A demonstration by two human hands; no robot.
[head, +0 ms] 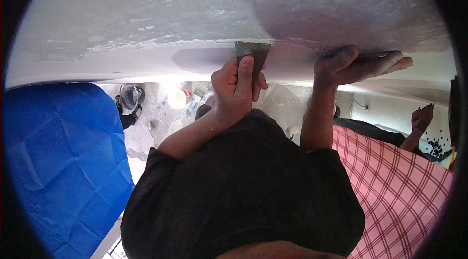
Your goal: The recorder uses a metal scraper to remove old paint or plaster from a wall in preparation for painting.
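My left hand [236, 87] grips a putty knife [252, 52] with a flat, dark blade, thumb laid along its face. The blade's wide edge meets a plastered wall [146, 14] at a line of pale, rough streaks; firm contact cannot be told. The handle is mostly hidden in my fingers. To the right, my right hand [360, 65] is spread against or just off the same wall, fingers stretched rightward and holding nothing. Pale dust coats its fingers. Shadows fall on the wall above and beside both hands.
A creased blue sheet [69, 164] hangs at left; pink checked cloth [395, 182] is at right. Another person's hand [422, 117] shows beyond it. Below, on the stained concrete floor [168, 123], stand a white bucket [178, 98] and a round container [129, 97] beside dark footwear [137, 111].
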